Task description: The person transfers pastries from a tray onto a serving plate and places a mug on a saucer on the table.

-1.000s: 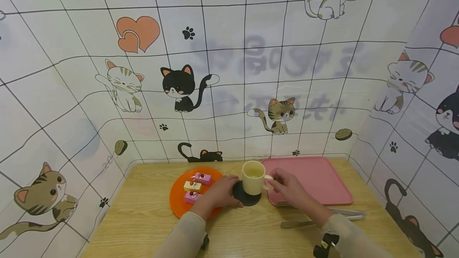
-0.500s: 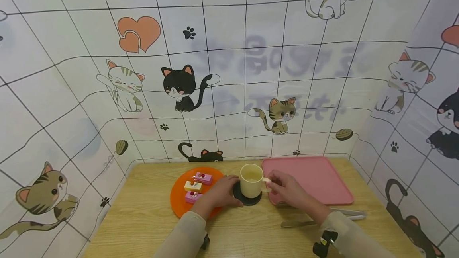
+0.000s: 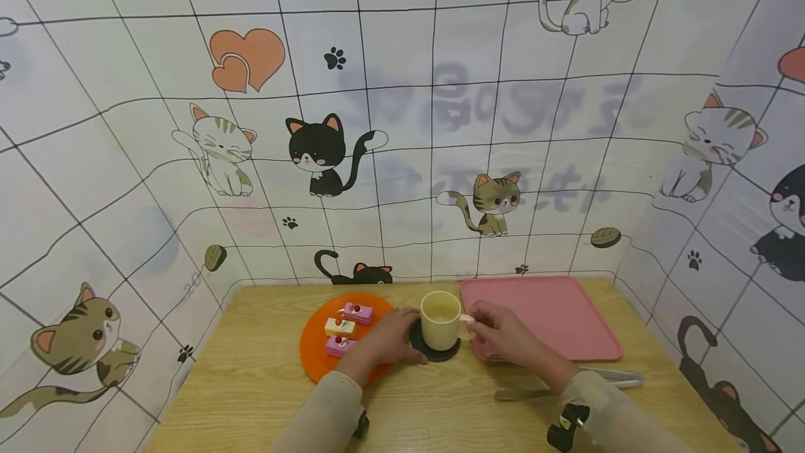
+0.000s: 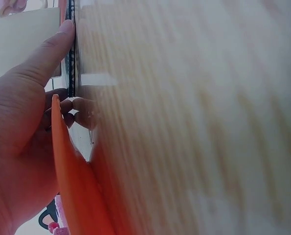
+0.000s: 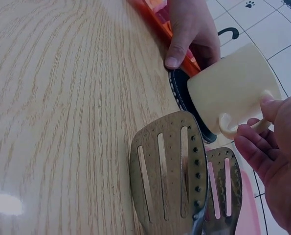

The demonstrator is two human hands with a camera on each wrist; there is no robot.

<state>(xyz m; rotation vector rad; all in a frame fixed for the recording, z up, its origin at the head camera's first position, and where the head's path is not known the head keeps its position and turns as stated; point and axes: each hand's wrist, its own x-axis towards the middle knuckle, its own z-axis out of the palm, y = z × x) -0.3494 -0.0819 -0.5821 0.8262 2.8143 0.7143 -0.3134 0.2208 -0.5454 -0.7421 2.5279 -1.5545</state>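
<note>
A pale yellow mug [image 3: 439, 327] stands upright on a round black coaster [image 3: 416, 342] on the wooden table. My right hand [image 3: 506, 333] pinches the mug's handle [image 5: 228, 128] between thumb and fingers. On the other side my left hand [image 3: 391, 338] holds the coaster at its left edge. The left wrist view shows the thumb [image 4: 50, 51] against the coaster's rim, with the other fingertips partly hidden behind the orange plate [image 4: 69, 181]. The mug looks pale inside; I cannot tell whether it holds anything.
Left of the coaster, the orange plate [image 3: 312, 341] bears pink and yellow cake pieces [image 3: 340, 328], partly under my left forearm. A pink tray [image 3: 553, 313] lies at the back right. Metal slotted tongs [image 5: 157, 161] lie beneath my right forearm. A cat-patterned wall covering [image 3: 402, 229] encloses the table.
The mug has come down and slightly left onto the middle of the coaster, with my right hand still on its handle. The left hand has stayed at the coaster.
</note>
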